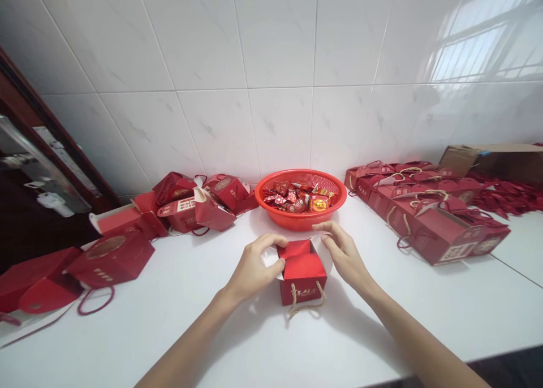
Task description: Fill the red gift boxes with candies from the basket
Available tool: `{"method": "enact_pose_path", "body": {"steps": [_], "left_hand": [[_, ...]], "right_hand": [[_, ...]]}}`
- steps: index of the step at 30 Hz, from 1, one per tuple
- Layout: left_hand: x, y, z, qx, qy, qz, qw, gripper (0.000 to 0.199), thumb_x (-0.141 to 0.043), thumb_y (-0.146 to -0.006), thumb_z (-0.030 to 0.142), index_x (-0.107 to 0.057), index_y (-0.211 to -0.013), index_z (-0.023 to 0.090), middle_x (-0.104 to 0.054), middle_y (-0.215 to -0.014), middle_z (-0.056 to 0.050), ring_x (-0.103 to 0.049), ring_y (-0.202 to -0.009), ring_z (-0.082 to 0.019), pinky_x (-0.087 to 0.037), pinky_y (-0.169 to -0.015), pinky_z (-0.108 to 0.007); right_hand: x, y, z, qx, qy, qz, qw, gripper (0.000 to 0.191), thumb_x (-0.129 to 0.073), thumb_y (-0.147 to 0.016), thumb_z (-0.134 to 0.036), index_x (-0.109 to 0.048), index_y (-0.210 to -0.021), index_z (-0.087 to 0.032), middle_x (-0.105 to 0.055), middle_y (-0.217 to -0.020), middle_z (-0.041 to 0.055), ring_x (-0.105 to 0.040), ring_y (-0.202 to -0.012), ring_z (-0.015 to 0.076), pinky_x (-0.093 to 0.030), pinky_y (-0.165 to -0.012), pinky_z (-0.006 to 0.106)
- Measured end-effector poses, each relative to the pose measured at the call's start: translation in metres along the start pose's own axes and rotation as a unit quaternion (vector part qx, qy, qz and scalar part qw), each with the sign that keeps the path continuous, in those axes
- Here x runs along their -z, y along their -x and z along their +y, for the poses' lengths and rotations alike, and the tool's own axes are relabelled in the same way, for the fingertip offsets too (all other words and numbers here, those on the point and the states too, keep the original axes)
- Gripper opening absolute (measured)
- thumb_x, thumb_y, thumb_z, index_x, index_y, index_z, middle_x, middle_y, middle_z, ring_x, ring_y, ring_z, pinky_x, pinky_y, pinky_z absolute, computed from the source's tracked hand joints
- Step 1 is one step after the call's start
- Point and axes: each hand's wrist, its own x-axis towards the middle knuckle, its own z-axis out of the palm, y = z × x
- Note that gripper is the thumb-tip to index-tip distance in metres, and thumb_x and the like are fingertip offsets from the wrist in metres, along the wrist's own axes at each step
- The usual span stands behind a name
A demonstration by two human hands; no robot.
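Note:
A small red gift box (304,289) stands on the white table in front of me, its top open and a twisted cord handle hanging down its near side. My left hand (258,264) grips its left edge, thumb and fingers around the white inner side of a flap. At the right, my right hand (344,256) has its fingers on the other side flap. Just behind the box sits a red plastic basket (278,223), which holds wrapped candies (297,200). The bottom of the box is hidden from view.
Several loose red boxes (114,258) lie at the left, some with open flaps. Rows of red boxes with handles (432,238) stand at the right, beside a brown carton (460,160) and a heap of dark red pieces (509,195). A tiled wall (280,122) rises behind.

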Motion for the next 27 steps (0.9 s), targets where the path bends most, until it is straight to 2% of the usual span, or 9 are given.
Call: {"method": "enact_pose_path", "body": {"steps": [3, 6, 11, 14, 18, 20, 22, 25, 27], "left_hand": [[-0.003, 0.000, -0.003, -0.002, 0.004, 0.005, 1.000, 0.019, -0.062, -0.075, 0.019, -0.067, -0.092, 0.021, -0.072, -0.095, -0.003, -0.066, -0.089, -0.020, -0.052, -0.083, -0.032], [-0.006, 0.001, -0.003, -0.006, 0.006, 0.007, 1.000, 0.015, -0.058, -0.083, 0.025, -0.068, -0.094, 0.021, -0.072, -0.097, -0.004, -0.066, -0.092, -0.021, -0.052, -0.086, -0.034], [-0.010, 0.004, -0.003, 0.010, 0.072, 0.004, 0.997, 0.030, -0.047, -0.095, 0.038, -0.064, -0.113, 0.021, -0.068, -0.118, -0.009, -0.061, -0.114, -0.025, -0.047, -0.100, -0.039], [-0.013, 0.007, -0.006, 0.018, 0.120, -0.006, 0.993, 0.043, -0.047, -0.095, 0.044, -0.053, -0.131, 0.021, -0.058, -0.137, -0.011, -0.051, -0.130, -0.027, -0.040, -0.110, -0.043], [-0.017, 0.008, -0.010, -0.016, 0.155, -0.036, 0.987, 0.063, -0.044, -0.096, 0.048, -0.029, -0.152, 0.024, -0.031, -0.160, -0.010, -0.027, -0.147, -0.029, -0.023, -0.120, -0.048], [-0.020, 0.007, -0.011, -0.038, 0.164, -0.053, 0.984, 0.065, -0.038, -0.098, 0.048, -0.018, -0.156, 0.025, -0.018, -0.165, -0.007, -0.017, -0.151, -0.028, -0.016, -0.122, -0.048], [-0.025, 0.005, -0.011, -0.050, 0.141, -0.075, 0.986, 0.064, -0.035, -0.099, 0.045, -0.016, -0.157, 0.026, -0.015, -0.165, -0.006, -0.013, -0.152, -0.027, -0.012, -0.123, -0.048], [-0.031, 0.003, -0.011, -0.050, 0.069, -0.096, 0.992, 0.057, -0.036, -0.099, 0.038, -0.026, -0.155, 0.028, -0.023, -0.163, -0.005, -0.017, -0.151, -0.026, -0.011, -0.123, -0.047], [-0.033, 0.002, -0.012, -0.040, 0.043, -0.086, 0.995, 0.058, -0.043, -0.097, 0.035, -0.031, -0.153, 0.028, -0.030, -0.161, -0.005, -0.023, -0.149, -0.026, -0.016, -0.123, -0.046]], "right_hand": [[0.004, 0.007, -0.001, 0.008, -0.012, -0.035, 0.999, 0.030, -0.052, -0.092, -0.043, -0.061, -0.112, -0.024, -0.067, -0.121, 0.0092, -0.065, -0.108, 0.0246, -0.054, -0.090, 0.039], [0.006, 0.016, -0.001, 0.048, 0.040, -0.087, 0.994, 0.036, -0.052, -0.094, -0.044, -0.062, -0.123, -0.025, -0.060, -0.137, 0.0106, -0.058, -0.125, 0.0264, -0.047, -0.104, 0.043], [0.003, 0.024, 0.005, 0.094, 0.142, -0.115, 0.979, 0.045, -0.054, -0.094, -0.041, -0.058, -0.136, -0.026, -0.048, -0.149, 0.0126, -0.046, -0.138, 0.0294, -0.039, -0.112, 0.050], [0.000, 0.026, 0.009, 0.104, 0.171, -0.129, 0.971, 0.046, -0.049, -0.096, -0.042, -0.056, -0.139, -0.027, -0.042, -0.154, 0.0119, -0.041, -0.141, 0.0295, -0.037, -0.114, 0.053], [-0.001, 0.028, 0.012, 0.120, 0.192, -0.171, 0.959, 0.049, -0.047, -0.097, -0.048, -0.051, -0.143, -0.030, -0.035, -0.158, 0.0072, -0.027, -0.148, 0.0296, -0.027, -0.119, 0.056], [-0.001, 0.029, 0.010, 0.111, 0.182, -0.186, 0.959, 0.052, -0.043, -0.098, -0.050, -0.045, -0.146, -0.032, -0.030, -0.161, 0.0046, -0.023, -0.150, 0.0275, -0.023, -0.121, 0.055], [-0.002, 0.030, 0.008, 0.105, 0.152, -0.196, 0.963, 0.054, -0.040, -0.099, -0.051, -0.037, -0.150, -0.032, -0.025, -0.162, 0.0025, -0.020, -0.151, 0.0247, -0.019, -0.122, 0.053], [-0.004, 0.028, 0.007, 0.073, 0.061, -0.190, 0.977, 0.058, -0.035, -0.100, -0.053, -0.029, -0.154, -0.031, -0.024, -0.163, 0.0021, -0.020, -0.151, 0.0205, -0.017, -0.124, 0.048], [-0.005, 0.024, 0.011, 0.017, -0.001, -0.154, 0.988, 0.060, -0.032, -0.099, -0.056, -0.031, -0.153, -0.029, -0.028, -0.162, 0.0040, -0.025, -0.149, 0.0194, -0.021, -0.123, 0.045]]}}
